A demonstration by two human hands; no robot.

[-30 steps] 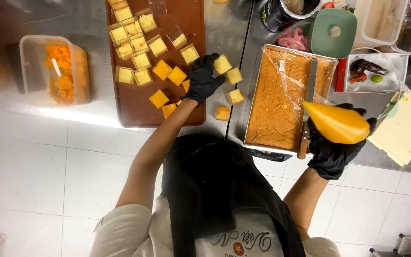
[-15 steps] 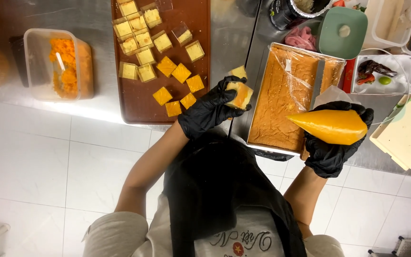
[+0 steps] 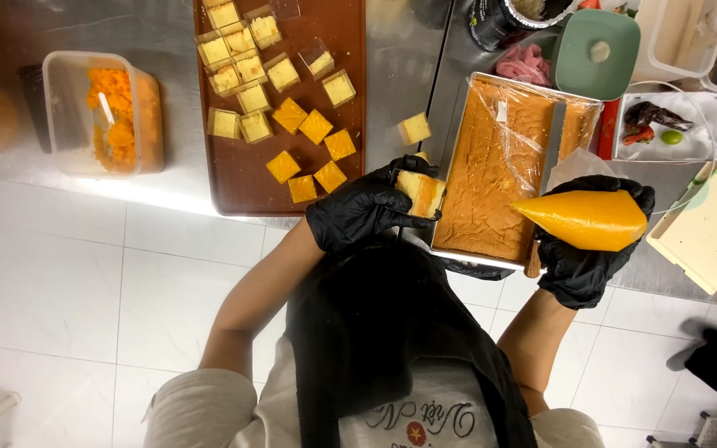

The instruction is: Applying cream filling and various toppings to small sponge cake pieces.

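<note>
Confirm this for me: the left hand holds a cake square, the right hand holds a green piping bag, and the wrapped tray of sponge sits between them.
Wrong on one point: the piping bag in the right hand is orange-yellow, not green. The head view shows it. The left hand does hold a cake square, and the wrapped tray of sponge sits between them.

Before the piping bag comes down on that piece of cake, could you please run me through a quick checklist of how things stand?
1. Left hand grips the cake piece: ok.
2. Right hand holds the filled orange piping bag: ok.
3. Bag tip points toward the cake piece, not touching it: ok.
4. Bag tip cut open: cannot tell.
5. Knife lies on the film-covered cake tray, close beside the right hand: not ok.
6. Room left on the brown board near the cut squares: ok.
</note>
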